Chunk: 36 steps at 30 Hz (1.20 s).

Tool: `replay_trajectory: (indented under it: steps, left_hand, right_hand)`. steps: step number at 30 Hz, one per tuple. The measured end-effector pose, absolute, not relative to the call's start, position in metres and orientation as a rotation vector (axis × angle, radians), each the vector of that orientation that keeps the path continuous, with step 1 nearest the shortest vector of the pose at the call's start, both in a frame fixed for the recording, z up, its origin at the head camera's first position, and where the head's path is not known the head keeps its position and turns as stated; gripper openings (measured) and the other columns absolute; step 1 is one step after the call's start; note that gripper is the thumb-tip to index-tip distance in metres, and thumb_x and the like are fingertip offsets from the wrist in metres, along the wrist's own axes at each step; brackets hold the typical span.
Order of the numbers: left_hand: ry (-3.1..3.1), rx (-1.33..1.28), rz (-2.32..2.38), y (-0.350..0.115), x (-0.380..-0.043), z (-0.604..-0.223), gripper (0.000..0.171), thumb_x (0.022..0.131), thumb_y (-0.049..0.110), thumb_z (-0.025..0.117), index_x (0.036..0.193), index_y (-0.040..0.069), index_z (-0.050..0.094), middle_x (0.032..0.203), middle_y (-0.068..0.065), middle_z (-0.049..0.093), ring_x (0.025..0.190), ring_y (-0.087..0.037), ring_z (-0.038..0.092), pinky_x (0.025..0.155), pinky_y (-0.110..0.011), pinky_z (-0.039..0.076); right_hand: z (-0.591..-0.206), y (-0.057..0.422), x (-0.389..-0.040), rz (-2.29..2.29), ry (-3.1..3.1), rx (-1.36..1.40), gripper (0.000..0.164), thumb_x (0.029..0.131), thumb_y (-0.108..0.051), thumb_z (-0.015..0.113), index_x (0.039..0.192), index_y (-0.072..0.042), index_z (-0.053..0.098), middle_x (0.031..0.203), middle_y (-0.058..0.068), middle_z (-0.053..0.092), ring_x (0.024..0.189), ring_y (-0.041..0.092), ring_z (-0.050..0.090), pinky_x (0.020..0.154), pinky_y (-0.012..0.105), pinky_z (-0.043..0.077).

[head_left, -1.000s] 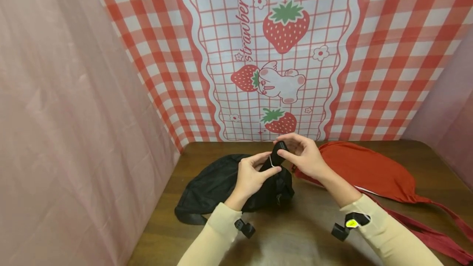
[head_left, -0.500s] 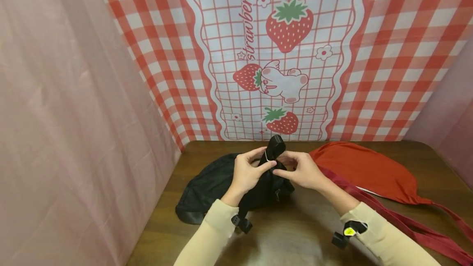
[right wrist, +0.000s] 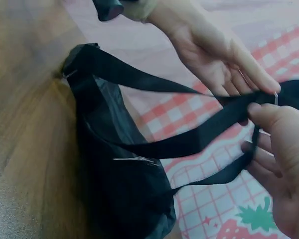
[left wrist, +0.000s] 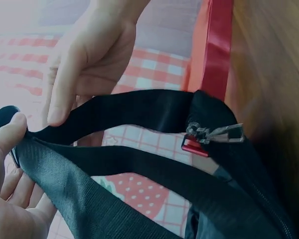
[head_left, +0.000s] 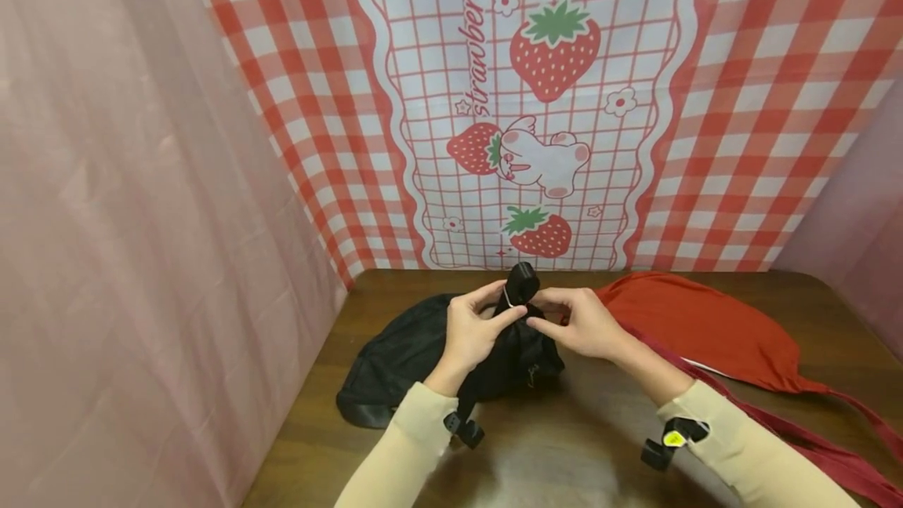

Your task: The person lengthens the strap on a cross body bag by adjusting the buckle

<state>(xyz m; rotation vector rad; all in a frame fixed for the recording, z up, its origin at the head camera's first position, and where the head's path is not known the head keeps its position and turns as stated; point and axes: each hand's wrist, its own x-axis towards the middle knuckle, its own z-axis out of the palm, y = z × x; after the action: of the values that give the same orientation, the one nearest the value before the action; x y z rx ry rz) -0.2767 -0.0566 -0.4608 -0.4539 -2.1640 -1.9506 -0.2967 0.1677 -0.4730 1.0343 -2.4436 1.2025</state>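
Observation:
A black waist bag (head_left: 402, 355) lies on the table with its strap (head_left: 523, 284) drawn up above it. My left hand (head_left: 471, 332) pinches the strap between thumb and fingers at a thin, pale metal slider (right wrist: 276, 98). Just to the right, my right hand (head_left: 582, 326) pinches the same webbing a little lower, thumb and fingers close on it. A folded loop of strap sticks up past the fingertips. In the left wrist view, bands of webbing (left wrist: 139, 107) run from the hands down to the bag, beside a zipper pull (left wrist: 217, 133).
A red bag (head_left: 698, 328) lies at the right on the wooden table (head_left: 564, 445), its dark red strap (head_left: 797, 433) trailing toward the front right. A checked strawberry cloth (head_left: 494, 61) hangs behind, and a pale pink curtain (head_left: 141, 218) stands at the left.
My right hand has come down from the upper end of the strap to beside my left hand, leaving the folded loop sticking up free. In the last half second both hands barely move.

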Motion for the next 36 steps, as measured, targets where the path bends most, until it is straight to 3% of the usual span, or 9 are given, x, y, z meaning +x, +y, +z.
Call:
replay_trajectory:
  steps: [3, 7, 11, 15, 17, 21, 29, 36]
  left_hand:
    - [-2.155, -0.438, -1.918, -0.058, -0.277, -0.459, 0.046, 0.089, 0.015, 0.088, 0.132, 0.005, 0.075, 0.119, -0.018, 0.079, 0.115, -0.030, 0.076, 0.101, -0.037, 0.062]
    - [-2.160, -0.429, -1.911, -0.061, -0.276, -0.457, 0.047, 0.089, 0.013, 0.088, 0.132, 0.004, 0.075, 0.119, -0.018, 0.079, 0.115, -0.031, 0.076, 0.103, -0.042, 0.061]
    - [-2.180, -0.447, -1.967, -0.060, -0.275, -0.459, 0.047, 0.089, 0.012, 0.088, 0.134, 0.006, 0.074, 0.123, -0.018, 0.078, 0.117, -0.030, 0.076, 0.103, -0.039, 0.061]
    - [-2.200, -0.485, -1.966, -0.054, -0.275, -0.461, 0.045, 0.089, 0.013, 0.088, 0.132, 0.007, 0.075, 0.122, -0.017, 0.079, 0.116, -0.030, 0.076, 0.100, -0.039, 0.063]
    - [-2.208, -0.511, -1.954, -0.052, -0.276, -0.460, 0.045, 0.089, 0.013, 0.088, 0.131, 0.007, 0.076, 0.122, -0.017, 0.079, 0.116, -0.030, 0.076, 0.100, -0.037, 0.063]
    - [-2.211, -0.540, -1.944, -0.052, -0.277, -0.458, 0.044, 0.089, 0.013, 0.088, 0.131, 0.006, 0.076, 0.121, -0.018, 0.079, 0.115, -0.029, 0.077, 0.099, -0.032, 0.063]
    - [-2.160, -0.481, -1.957, -0.056, -0.275, -0.451, 0.045, 0.089, 0.013, 0.088, 0.132, 0.006, 0.076, 0.118, -0.017, 0.080, 0.113, -0.026, 0.076, 0.103, -0.036, 0.061]
    - [-2.181, -0.561, -1.966, -0.054, -0.276, -0.451, 0.044, 0.090, 0.011, 0.087, 0.132, 0.002, 0.075, 0.119, -0.018, 0.079, 0.113, -0.025, 0.077, 0.100, -0.032, 0.062]
  right_hand:
    - [-0.478, 0.168, -0.294, 1.147, -2.346, 1.053, 0.034, 0.093, -0.014, 0.084, 0.127, -0.015, 0.079, 0.119, 0.006, 0.081, 0.080, 0.004, 0.070, 0.057, 0.028, 0.057]
    - [-0.488, 0.176, -0.293, 1.125, -2.363, 1.046, 0.037, 0.091, -0.011, 0.086, 0.127, -0.015, 0.079, 0.117, 0.005, 0.081, 0.070, 0.003, 0.060, 0.058, 0.025, 0.054]
    - [-0.493, 0.177, -0.292, 1.159, -2.376, 1.020, 0.041, 0.088, -0.017, 0.089, 0.128, -0.016, 0.078, 0.116, 0.003, 0.082, 0.079, 0.008, 0.071, 0.058, 0.027, 0.055]
    - [-0.489, 0.162, -0.288, 1.145, -2.316, 0.938, 0.038, 0.082, -0.022, 0.094, 0.117, -0.018, 0.080, 0.103, -0.001, 0.083, 0.072, 0.006, 0.069, 0.057, 0.030, 0.056]
    - [-0.486, 0.156, -0.286, 1.130, -2.290, 0.875, 0.035, 0.079, -0.023, 0.097, 0.110, -0.019, 0.081, 0.097, -0.003, 0.083, 0.069, 0.003, 0.068, 0.060, 0.026, 0.058]
    - [-0.487, 0.152, -0.282, 1.140, -2.271, 0.803, 0.032, 0.077, -0.023, 0.098, 0.103, -0.020, 0.081, 0.094, -0.002, 0.083, 0.077, 0.006, 0.075, 0.063, 0.026, 0.061]
    - [-0.492, 0.166, -0.280, 1.147, -2.396, 0.862, 0.034, 0.080, -0.017, 0.095, 0.111, -0.017, 0.079, 0.101, 0.003, 0.083, 0.084, 0.025, 0.079, 0.060, 0.025, 0.057]
    - [-0.484, 0.158, -0.284, 1.264, -2.332, 0.882, 0.041, 0.084, -0.018, 0.092, 0.121, -0.017, 0.074, 0.106, 0.003, 0.083, 0.082, 0.015, 0.077, 0.056, 0.026, 0.054]
